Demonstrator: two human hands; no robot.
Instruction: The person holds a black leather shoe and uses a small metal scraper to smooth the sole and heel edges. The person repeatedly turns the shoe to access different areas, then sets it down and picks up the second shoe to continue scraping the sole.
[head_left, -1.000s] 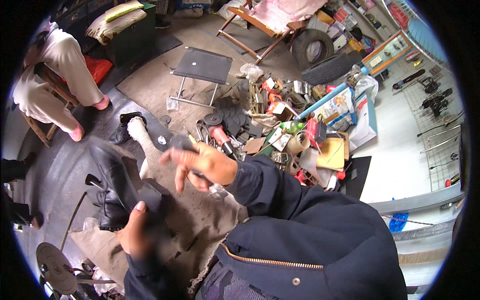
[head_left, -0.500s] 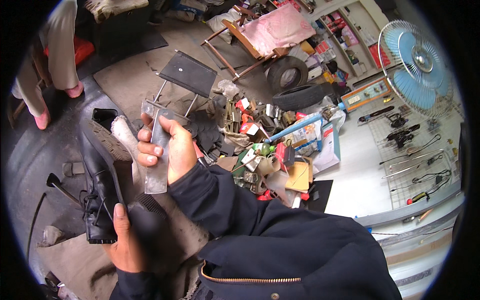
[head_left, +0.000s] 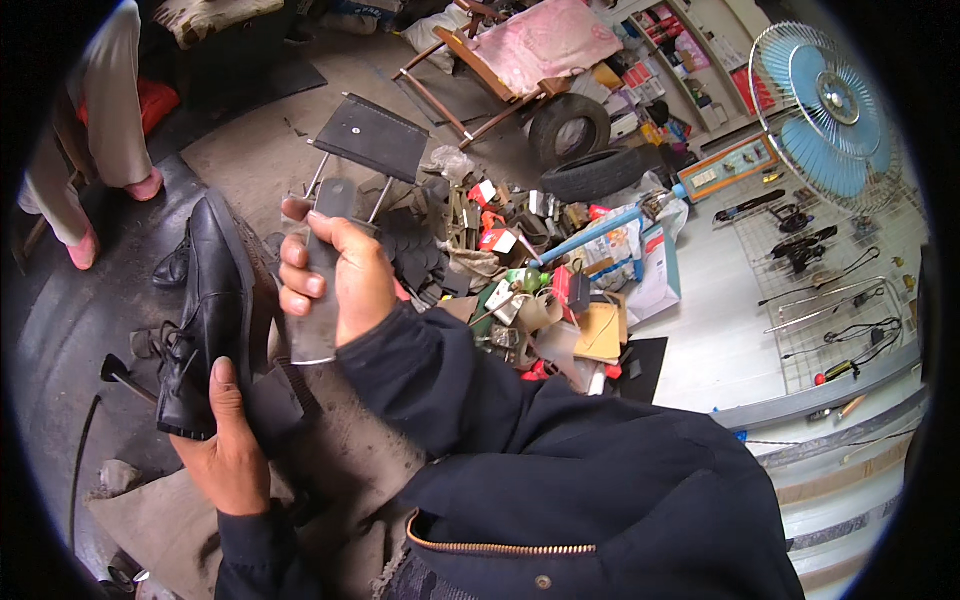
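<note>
1. A black shoe (head_left: 218, 265) is held by the left hand (head_left: 228, 445) at its near end, with the thumb laid along the side; the toe is pointed away from the body, and the sole is turned to the right.
2. A flat metal blade (head_left: 317, 335) is gripped upright in the right hand (head_left: 345, 265), with the fingers curled around it; the shoe and the blade are kept apart, side by side above the lap.
3. A dark ridged piece (head_left: 275, 405) is seen just beside the left hand; its kind cannot be told.
4. The lap is covered by a brown cloth (head_left: 160, 525); a second shoe (head_left: 175, 262) is set on the floor (head_left: 255, 135), beyond the held one.
5. Farther off, a black stool (head_left: 370, 135) is placed near a heap of tools and boxes (head_left: 520, 275); two tyres (head_left: 590, 178), a chair draped in pink (head_left: 545, 45) and a blue fan (head_left: 835, 105) are seen behind; at the left, the legs (head_left: 118, 120) of another person are shown.
</note>
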